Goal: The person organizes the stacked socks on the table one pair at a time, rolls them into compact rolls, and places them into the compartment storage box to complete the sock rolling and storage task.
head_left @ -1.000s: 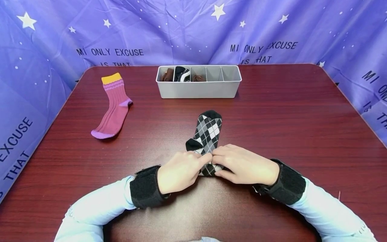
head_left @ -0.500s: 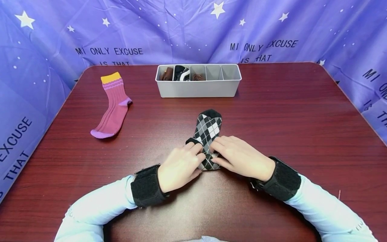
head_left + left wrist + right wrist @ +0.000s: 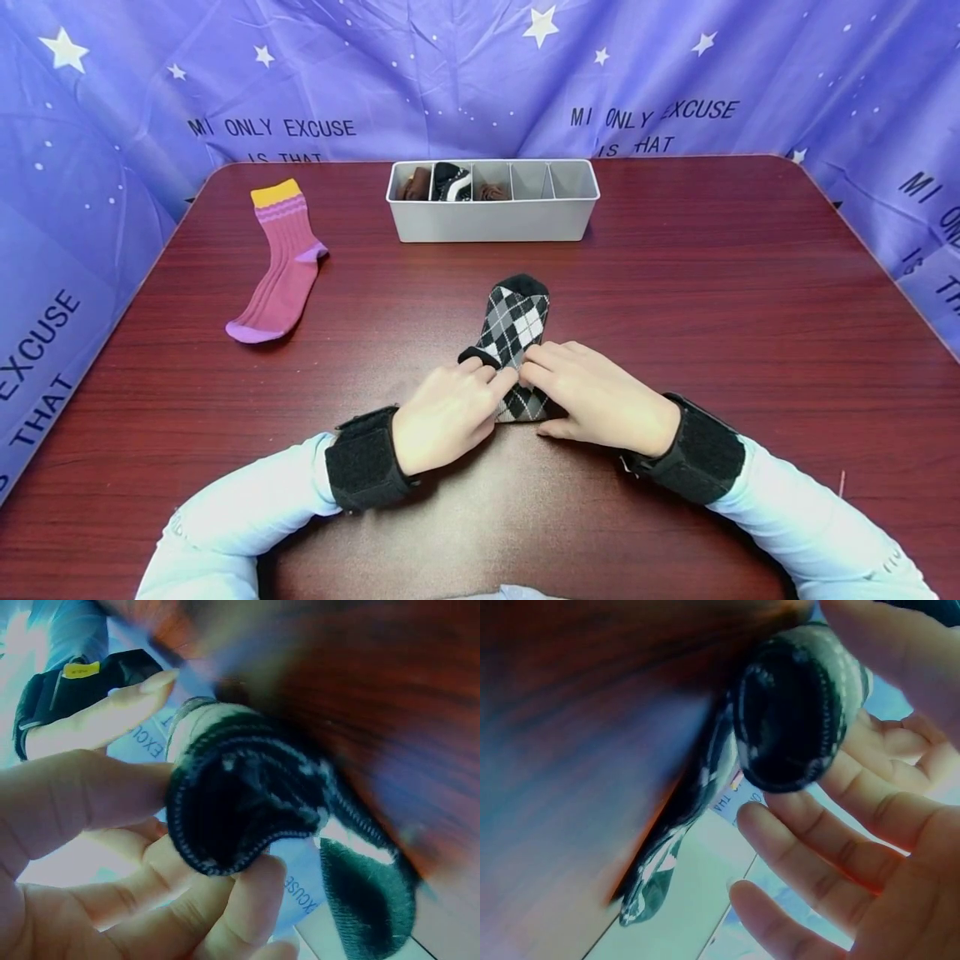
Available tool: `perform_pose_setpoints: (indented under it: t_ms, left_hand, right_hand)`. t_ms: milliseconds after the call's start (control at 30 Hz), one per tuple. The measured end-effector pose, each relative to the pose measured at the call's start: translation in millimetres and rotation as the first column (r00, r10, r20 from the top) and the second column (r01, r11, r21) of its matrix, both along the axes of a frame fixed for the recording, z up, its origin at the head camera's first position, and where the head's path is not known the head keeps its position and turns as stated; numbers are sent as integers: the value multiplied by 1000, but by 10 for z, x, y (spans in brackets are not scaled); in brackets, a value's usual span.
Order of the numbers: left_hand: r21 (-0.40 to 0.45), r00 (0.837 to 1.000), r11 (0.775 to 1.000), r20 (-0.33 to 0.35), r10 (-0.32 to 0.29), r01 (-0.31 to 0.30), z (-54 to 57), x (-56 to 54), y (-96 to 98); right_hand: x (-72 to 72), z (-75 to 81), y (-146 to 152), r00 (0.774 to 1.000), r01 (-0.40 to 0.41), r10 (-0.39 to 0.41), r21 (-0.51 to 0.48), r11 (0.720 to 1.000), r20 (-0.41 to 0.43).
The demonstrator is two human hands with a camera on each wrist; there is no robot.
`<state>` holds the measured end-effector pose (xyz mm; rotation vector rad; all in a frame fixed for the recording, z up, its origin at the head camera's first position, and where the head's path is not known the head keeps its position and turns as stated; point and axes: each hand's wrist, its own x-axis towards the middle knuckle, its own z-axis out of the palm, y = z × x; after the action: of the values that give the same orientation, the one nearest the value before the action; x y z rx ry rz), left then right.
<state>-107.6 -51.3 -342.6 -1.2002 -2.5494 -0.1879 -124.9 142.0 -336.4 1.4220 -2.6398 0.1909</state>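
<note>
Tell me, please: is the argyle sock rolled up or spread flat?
Partly rolled. The wrist views show the argyle sock curled into a roll at its near end; in the head view, its far end lies unrolled.

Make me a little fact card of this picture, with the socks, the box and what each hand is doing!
Checkered sock: black, grey and white; on the table, nearer end rolled up
Left hand: holds one side of the roll
Right hand: fingers around the other side
Pink sock: lying flat to the left; yellow top, purple toe and heel
Box: grey, five compartments, behind the checkered sock
Inside box: brown, black-and-white and brown bundles in the three left compartments
Backdrop: purple-blue with white stars
</note>
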Motion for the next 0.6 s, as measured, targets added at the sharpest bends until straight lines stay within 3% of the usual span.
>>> perform_pose_setpoints:
  t_ms: [167,300,367,467,600]
  left_hand:
    - [30,992,999,121,-34,31,30,17,-28]
    - [103,962,991,253,-104,80,36,5,-36]
    - [122,953,989,280,-118,87,34,-7,-38]
    - [110,961,992,260,-91,64,43,-10,-38]
    - [71,989,997,146,-32,22,73,9,-29]
  right_hand:
    - [19,5,-6,1000,-14,14,11,1000,27]
    - [41,0,-15,999,-29,29,5,1000,34]
    - [52,1,-15,999,-32,32,4,999,32]
    - [65,11,-13,999,-30,29,19,999,28]
    - [67,20,-14,999,-25,23,45,999,23]
